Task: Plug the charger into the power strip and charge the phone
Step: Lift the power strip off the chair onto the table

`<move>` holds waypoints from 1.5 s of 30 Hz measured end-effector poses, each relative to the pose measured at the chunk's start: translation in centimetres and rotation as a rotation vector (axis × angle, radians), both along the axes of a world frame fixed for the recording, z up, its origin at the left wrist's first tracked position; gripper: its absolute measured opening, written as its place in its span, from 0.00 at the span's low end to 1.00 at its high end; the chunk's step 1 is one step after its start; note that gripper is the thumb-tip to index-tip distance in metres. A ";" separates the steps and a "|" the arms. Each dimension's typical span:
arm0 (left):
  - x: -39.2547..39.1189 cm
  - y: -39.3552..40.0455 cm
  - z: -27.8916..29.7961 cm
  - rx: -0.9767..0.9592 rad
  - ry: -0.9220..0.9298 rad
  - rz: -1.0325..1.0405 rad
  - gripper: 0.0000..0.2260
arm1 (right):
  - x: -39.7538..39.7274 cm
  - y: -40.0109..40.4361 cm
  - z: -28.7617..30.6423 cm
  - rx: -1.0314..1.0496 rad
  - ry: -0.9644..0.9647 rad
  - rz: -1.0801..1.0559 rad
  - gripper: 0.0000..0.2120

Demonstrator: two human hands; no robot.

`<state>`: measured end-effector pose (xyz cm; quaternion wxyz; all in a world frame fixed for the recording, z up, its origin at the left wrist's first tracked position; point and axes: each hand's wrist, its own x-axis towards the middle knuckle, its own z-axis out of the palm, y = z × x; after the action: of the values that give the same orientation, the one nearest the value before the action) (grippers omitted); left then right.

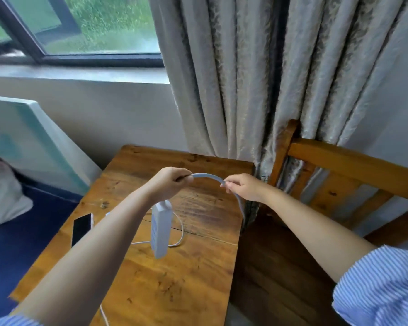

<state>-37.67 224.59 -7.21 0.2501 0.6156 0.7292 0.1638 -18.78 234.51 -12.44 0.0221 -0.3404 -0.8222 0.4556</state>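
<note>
Our left hand (172, 182) and right hand (244, 187) both clenched on the thick pale cord (207, 177), white ribbed power strip (161, 229) dangling over the grainy wooden table (174, 290).

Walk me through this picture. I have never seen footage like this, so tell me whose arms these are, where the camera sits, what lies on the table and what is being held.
There is no machine here. A person wears a wide-angle camera on the head, so you look forward and down along their own arms. That is the only view.

The left hand and right hand are both closed on a thick pale cable, which arches between them. From the left hand it leads down to a white power strip. Whether the strip hangs or touches the wooden table is unclear. Past the right hand the cable drops over the table's edge.

On the table lie a dark phone and a thin white cord looping near the strip. A wooden chair stands to the right, before a curtain.
</note>
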 end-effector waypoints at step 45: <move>-7.1 12.9 -20.6 -0.328 0.668 -0.285 0.15 | -6.0 4.4 -18.1 0.265 -0.338 -0.468 0.13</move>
<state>-44.80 237.48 -27.76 0.1145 0.6818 0.6942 -0.2002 -24.78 238.92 -30.50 0.0335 -0.5853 -0.7658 0.2642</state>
